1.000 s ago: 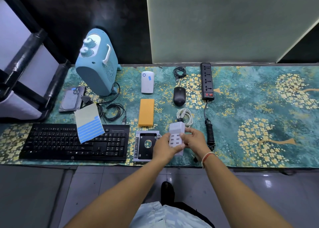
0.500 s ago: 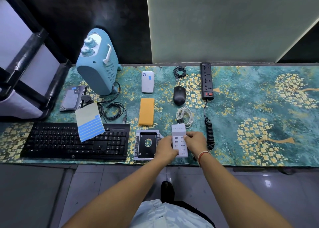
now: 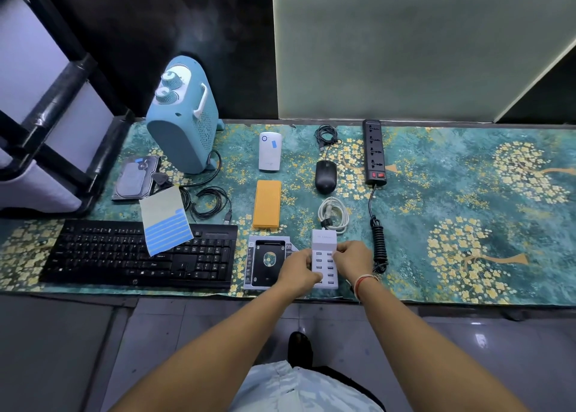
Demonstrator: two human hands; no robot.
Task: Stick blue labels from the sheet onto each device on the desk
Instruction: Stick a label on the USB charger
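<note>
A white multi-port USB charger (image 3: 324,255) lies flat near the desk's front edge. My left hand (image 3: 296,269) grips its left side and my right hand (image 3: 352,257) its right side. The label sheet (image 3: 166,221), with blue strips on its lower half, rests across the black keyboard (image 3: 124,255). A white power bank (image 3: 270,151) and a hard drive (image 3: 134,177) each carry a blue label. An orange power bank (image 3: 267,203), black mouse (image 3: 325,176), power strip (image 3: 374,151), drive caddy (image 3: 268,262) and blue heater (image 3: 182,115) lie around.
A coiled white cable (image 3: 333,213) sits just behind the charger. Black cables (image 3: 207,204) coil beside the sheet, and another cable (image 3: 326,135) lies behind the mouse. The strip's coiled cord (image 3: 378,246) runs right of my right hand. A black frame (image 3: 46,124) stands at the left.
The charger was lifted and tilted in both hands a second ago. It now lies flat on the desk, port side up, with both hands still on its sides.
</note>
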